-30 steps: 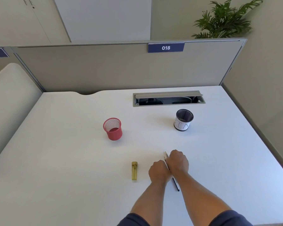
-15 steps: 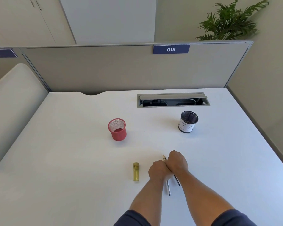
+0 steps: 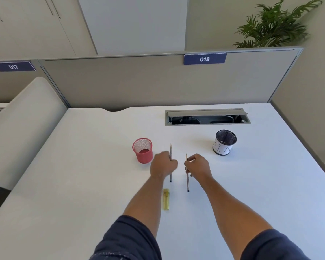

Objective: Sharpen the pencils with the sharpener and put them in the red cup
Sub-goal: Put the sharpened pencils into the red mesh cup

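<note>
Count: two thin grey pencils, one yellow translucent sharpener (image 3: 166,199), one red mesh cup (image 3: 143,150), one black mesh cup with a white paper band (image 3: 224,145).
Left pencil (image 3: 170,151): gripped in the curled fingers of the left hand (image 3: 162,166), just right of the red cup, tip pointing away.
Right pencil (image 3: 187,182): pinched by the right hand (image 3: 196,167), further right of the cup.
Sharpener: lying on the white desk (image 3: 83,166), nearer the person than the red cup.
Change: the hands, together half a second ago, are now apart, one pencil each.

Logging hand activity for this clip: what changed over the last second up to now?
The hands, pressed together over the pencils a second ago, have separated and moved up the desk toward the cups. The left hand now grips one pencil, the right hand the other pencil. The red cup, yellow sharpener and black mesh cup have not moved on the desk.
</note>
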`<state>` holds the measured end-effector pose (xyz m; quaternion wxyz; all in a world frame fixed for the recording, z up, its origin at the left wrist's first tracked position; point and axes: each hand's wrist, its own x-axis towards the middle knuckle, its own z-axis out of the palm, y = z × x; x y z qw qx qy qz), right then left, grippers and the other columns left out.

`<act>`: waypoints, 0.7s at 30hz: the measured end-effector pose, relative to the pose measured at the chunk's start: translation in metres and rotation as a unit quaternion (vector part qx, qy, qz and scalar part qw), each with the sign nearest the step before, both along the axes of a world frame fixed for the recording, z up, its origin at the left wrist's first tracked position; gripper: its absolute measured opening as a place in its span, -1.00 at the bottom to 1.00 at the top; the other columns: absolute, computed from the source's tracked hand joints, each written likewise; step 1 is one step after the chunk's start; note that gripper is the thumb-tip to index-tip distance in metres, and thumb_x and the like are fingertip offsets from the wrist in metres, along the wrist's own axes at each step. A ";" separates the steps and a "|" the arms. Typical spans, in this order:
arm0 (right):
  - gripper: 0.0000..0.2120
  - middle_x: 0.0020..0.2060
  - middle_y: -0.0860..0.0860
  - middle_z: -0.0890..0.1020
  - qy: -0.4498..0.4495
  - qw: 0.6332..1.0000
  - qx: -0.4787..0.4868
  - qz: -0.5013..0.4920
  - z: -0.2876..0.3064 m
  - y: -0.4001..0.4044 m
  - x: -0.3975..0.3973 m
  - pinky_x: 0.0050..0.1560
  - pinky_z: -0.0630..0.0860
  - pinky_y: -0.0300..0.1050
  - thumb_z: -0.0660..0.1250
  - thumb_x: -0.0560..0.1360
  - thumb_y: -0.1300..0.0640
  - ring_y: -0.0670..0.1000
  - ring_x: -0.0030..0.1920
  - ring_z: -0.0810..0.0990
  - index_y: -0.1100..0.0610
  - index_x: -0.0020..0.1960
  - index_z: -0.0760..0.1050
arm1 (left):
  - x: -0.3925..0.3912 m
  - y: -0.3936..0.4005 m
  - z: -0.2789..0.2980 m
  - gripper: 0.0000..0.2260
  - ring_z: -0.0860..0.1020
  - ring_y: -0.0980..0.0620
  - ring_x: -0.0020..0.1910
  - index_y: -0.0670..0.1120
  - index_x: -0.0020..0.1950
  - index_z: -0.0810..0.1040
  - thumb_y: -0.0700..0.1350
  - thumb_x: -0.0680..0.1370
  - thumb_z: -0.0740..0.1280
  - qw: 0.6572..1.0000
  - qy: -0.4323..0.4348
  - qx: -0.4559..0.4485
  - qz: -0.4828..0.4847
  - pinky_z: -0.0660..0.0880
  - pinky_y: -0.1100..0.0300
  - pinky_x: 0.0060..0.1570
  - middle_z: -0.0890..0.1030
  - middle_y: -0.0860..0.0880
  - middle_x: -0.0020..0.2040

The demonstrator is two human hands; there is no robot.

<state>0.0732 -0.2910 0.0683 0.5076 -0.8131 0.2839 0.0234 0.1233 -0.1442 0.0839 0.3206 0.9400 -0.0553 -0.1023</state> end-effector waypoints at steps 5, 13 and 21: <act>-0.77 -0.30 0.03 0.71 -0.056 0.997 0.043 0.029 0.016 0.017 0.023 -0.33 0.61 -0.15 0.31 0.47 0.24 -0.01 -0.27 0.72 0.10 0.12 0.53 | 0.035 0.030 0.029 -0.83 0.40 -0.05 -0.45 -0.08 -0.32 0.30 -0.15 0.37 0.29 0.992 -0.109 -0.050 0.049 0.24 0.20 -0.49 0.42 0.01 -0.45; -0.84 -0.26 0.05 0.73 -0.177 0.977 0.120 0.013 0.040 0.039 0.055 -0.19 0.68 -0.08 0.33 0.51 0.24 0.02 -0.25 0.73 0.16 0.09 0.50 | 0.075 0.064 0.041 -0.89 0.47 -0.15 -0.38 -0.07 -0.21 0.31 -0.13 0.42 0.25 0.976 -0.199 -0.025 0.082 0.41 0.09 -0.41 0.48 -0.05 -0.37; -0.89 -0.19 0.06 0.74 -0.229 0.958 0.172 0.004 0.053 0.056 0.083 -0.13 0.69 -0.07 0.32 0.55 0.23 0.01 -0.18 0.74 0.24 0.05 0.46 | 0.078 0.080 0.023 -0.96 0.50 -0.16 -0.34 -0.09 -0.18 0.40 -0.14 0.43 0.25 0.986 -0.143 0.030 0.081 0.43 0.11 -0.38 0.51 -0.06 -0.31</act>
